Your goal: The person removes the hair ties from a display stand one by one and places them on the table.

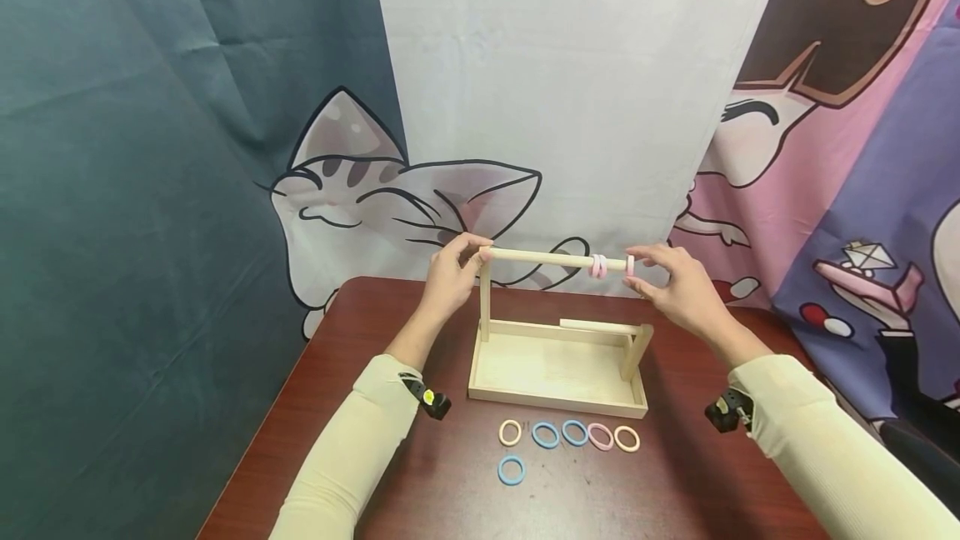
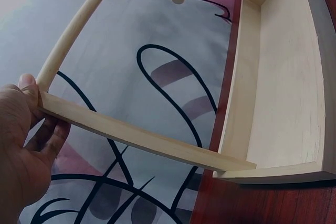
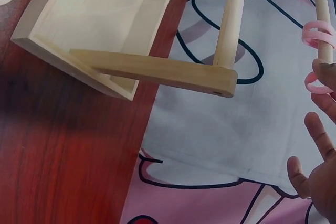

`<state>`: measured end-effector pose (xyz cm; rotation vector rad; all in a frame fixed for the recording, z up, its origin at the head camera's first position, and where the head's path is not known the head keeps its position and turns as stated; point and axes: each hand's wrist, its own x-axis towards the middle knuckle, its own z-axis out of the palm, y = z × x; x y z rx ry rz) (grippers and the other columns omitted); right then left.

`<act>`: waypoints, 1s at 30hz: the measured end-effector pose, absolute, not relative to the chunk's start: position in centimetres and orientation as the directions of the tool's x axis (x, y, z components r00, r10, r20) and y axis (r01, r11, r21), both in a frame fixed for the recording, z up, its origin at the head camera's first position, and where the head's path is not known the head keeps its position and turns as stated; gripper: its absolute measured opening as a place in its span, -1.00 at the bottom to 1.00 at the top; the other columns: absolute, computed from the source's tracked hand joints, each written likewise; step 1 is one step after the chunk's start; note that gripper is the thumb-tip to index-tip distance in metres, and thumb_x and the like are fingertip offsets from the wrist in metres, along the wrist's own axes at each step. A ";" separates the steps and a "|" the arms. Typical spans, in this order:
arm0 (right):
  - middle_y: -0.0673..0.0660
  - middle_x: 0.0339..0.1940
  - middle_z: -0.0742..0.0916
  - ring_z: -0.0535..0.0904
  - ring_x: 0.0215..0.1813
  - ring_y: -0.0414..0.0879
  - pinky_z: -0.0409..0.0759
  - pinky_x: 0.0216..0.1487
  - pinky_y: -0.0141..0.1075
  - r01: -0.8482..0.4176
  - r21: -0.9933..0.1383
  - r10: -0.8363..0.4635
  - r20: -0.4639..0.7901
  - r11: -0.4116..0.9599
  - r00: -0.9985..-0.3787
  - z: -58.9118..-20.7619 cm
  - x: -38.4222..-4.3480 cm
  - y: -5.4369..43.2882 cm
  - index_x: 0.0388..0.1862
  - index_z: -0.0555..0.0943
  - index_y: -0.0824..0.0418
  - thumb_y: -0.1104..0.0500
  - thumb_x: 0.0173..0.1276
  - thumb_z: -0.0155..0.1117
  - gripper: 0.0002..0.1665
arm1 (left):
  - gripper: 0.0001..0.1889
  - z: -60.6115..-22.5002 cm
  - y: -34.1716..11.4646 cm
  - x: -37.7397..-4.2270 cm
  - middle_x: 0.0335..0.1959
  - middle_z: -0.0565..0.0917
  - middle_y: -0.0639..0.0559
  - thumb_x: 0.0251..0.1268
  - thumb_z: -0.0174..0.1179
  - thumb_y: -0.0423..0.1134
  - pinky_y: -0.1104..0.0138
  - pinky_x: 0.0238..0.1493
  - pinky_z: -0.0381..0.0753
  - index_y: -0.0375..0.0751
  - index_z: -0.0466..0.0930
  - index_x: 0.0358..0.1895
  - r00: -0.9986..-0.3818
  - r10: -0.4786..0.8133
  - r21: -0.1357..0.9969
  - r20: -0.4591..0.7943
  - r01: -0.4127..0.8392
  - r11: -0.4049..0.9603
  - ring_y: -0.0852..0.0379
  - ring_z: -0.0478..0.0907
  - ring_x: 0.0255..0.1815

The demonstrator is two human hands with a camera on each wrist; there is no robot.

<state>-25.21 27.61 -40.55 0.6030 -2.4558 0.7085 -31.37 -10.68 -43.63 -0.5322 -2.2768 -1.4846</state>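
Note:
My left hand [image 1: 452, 275] grips the top of the tall wooden post [image 2: 142, 132], right where the upper dowel [image 1: 536, 257] joins it. Pink rings [image 1: 597, 266] hang around that dowel toward its right end. At the dowel's free right tip, my right hand [image 1: 681, 283] pinches another pink ring [image 1: 629, 266] between thumb and fingers. In the right wrist view this ring [image 3: 315, 83] is partly covered by the fingers. Below, a shorter post [image 1: 636, 353] carries a lower dowel [image 1: 600, 327] that points left. Both posts rise from a shallow wooden tray [image 1: 558, 397].
In front of the tray, loose rings lie on the dark red table [image 1: 420, 473]: several blue ones [image 1: 512, 482], a pink one [image 1: 600, 448] and cream ones [image 1: 627, 450]. Behind the table hangs a cloth [image 1: 570, 107] printed with cartoon cats.

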 end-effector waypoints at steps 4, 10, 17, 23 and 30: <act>0.18 0.02 0.86 0.63 0.01 0.12 0.41 -0.14 -0.15 -0.525 -0.345 -0.266 0.575 0.778 -0.774 -40.6 -25.1 28.0 0.29 0.76 0.14 0.25 0.33 0.69 -0.45 | -0.73 -43.7 -10.7 -31.4 0.04 0.89 -0.08 0.56 0.38 -0.07 0.14 0.03 0.71 -0.08 0.80 0.16 -0.857 0.114 0.776 0.503 0.506 0.377 -0.05 0.79 -0.07; 0.18 -0.02 0.85 0.67 0.02 0.19 0.44 -0.08 -0.10 -0.537 -0.335 -0.277 0.584 0.774 -0.763 -40.8 -24.9 28.4 0.27 0.77 0.18 0.27 0.31 0.70 -0.45 | -0.70 -43.7 -10.7 -31.4 0.02 0.89 -0.08 0.55 0.37 -0.05 0.17 0.00 0.68 -0.10 0.79 0.16 -0.856 0.117 0.772 0.504 0.507 0.382 -0.04 0.76 -0.11; 0.20 0.01 0.84 0.71 0.04 0.17 0.54 0.02 0.00 -0.540 -0.323 -0.280 0.591 0.778 -0.757 -40.9 -24.5 28.9 0.25 0.77 0.22 0.29 0.29 0.71 -0.45 | -0.70 -43.6 -10.7 -31.3 0.06 0.89 -0.09 0.54 0.36 -0.03 0.09 0.07 0.74 -0.07 0.79 0.16 -0.859 0.117 0.772 0.499 0.501 0.390 -0.06 0.80 -0.04; 0.24 0.00 0.83 0.71 -0.01 0.15 0.55 -0.01 -0.02 -0.528 -0.305 -0.279 0.589 0.792 -0.759 -41.1 -24.1 29.4 0.27 0.77 0.24 0.30 0.27 0.71 -0.42 | -0.69 -43.5 -10.7 -31.2 0.09 0.88 -0.09 0.54 0.36 -0.02 -0.01 0.16 0.78 -0.07 0.79 0.17 -0.861 0.117 0.775 0.495 0.499 0.388 -0.08 0.82 0.04; 0.21 -0.05 0.84 0.71 -0.02 0.14 0.51 0.01 -0.12 -0.530 -0.300 -0.279 0.595 0.793 -0.754 -41.3 -23.6 29.7 0.21 0.80 0.23 0.27 0.27 0.71 -0.48 | -0.71 -43.6 -10.7 -31.3 0.06 0.89 -0.07 0.54 0.37 -0.02 0.08 0.05 0.75 -0.02 0.79 0.16 -0.866 0.111 0.778 0.488 0.490 0.393 -0.05 0.79 -0.07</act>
